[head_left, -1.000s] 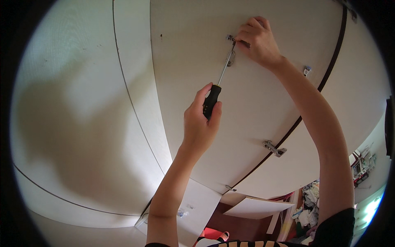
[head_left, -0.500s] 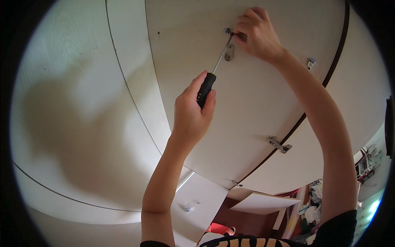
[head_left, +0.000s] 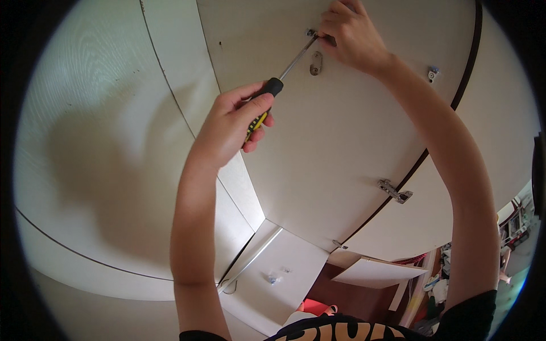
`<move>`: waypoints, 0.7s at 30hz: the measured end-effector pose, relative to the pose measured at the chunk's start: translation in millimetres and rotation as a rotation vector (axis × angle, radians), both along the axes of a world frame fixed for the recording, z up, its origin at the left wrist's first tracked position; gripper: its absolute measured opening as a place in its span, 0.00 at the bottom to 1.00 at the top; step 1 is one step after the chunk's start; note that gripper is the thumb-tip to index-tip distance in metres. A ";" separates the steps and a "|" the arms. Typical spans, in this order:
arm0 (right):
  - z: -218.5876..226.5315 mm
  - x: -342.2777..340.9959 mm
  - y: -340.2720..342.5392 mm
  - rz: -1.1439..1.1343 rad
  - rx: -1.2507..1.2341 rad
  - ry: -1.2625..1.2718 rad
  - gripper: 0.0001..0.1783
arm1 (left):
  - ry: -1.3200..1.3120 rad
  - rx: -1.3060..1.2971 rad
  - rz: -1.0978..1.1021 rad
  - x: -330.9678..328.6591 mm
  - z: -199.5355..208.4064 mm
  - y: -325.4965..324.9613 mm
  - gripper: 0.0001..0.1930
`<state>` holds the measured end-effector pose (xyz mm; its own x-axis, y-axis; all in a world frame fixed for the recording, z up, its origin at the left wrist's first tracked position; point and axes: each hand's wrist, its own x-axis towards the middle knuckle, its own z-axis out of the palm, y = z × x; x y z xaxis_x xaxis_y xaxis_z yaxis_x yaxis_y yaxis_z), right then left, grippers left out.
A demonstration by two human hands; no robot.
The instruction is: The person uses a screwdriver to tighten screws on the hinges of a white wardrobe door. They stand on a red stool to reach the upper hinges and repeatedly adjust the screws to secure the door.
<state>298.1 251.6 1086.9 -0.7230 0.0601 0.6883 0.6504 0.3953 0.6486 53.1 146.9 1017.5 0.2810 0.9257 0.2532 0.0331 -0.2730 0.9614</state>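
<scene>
My left hand point(head_left: 224, 122) is closed around the black and yellow handle of a screwdriver point(head_left: 275, 86). Its metal shaft slants up and to the right, with the tip at a small metal fitting point(head_left: 310, 32) on a pale cabinet panel point(head_left: 330, 136). Beside that tip my right hand point(head_left: 354, 37) is raised, thumb and fingers pinched together. Whatever sits between those fingers is hidden. Just below the fitting, an oval metal plate point(head_left: 315, 63) is fixed to the same panel.
Another small fitting point(head_left: 433, 74) sits to the right. A metal hinge point(head_left: 395, 191) spans the dark panel edge. Small clear and bluish pieces point(head_left: 273, 279) lie on a white surface below, near a white rod point(head_left: 253, 257). A loose white board point(head_left: 378, 273) rests above the brown floor.
My left hand has moved left and up, tilting the screwdriver more sideways and turning its handle so yellow shows. The right hand stays by the fitting; the whole view has shifted slightly.
</scene>
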 end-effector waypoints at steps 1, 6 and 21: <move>-1.2 0.3 0.8 -0.006 -0.009 0.006 0.08 | 0.014 -0.022 -0.011 -3.1 5.8 0.1 0.20; 1.1 -0.5 -3.1 -0.030 -0.030 0.000 0.07 | -0.151 -0.450 -0.233 -32.3 40.2 17.2 0.20; 0.4 2.5 -7.7 -0.027 -0.055 0.025 0.07 | -0.137 -0.720 -0.417 -24.0 91.4 9.6 0.23</move>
<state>300.6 244.0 1087.3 -0.7029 0.1178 0.7014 0.6774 0.4116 0.6097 29.1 156.5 1108.8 0.6458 0.7012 -0.3020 -0.0644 0.4441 0.8936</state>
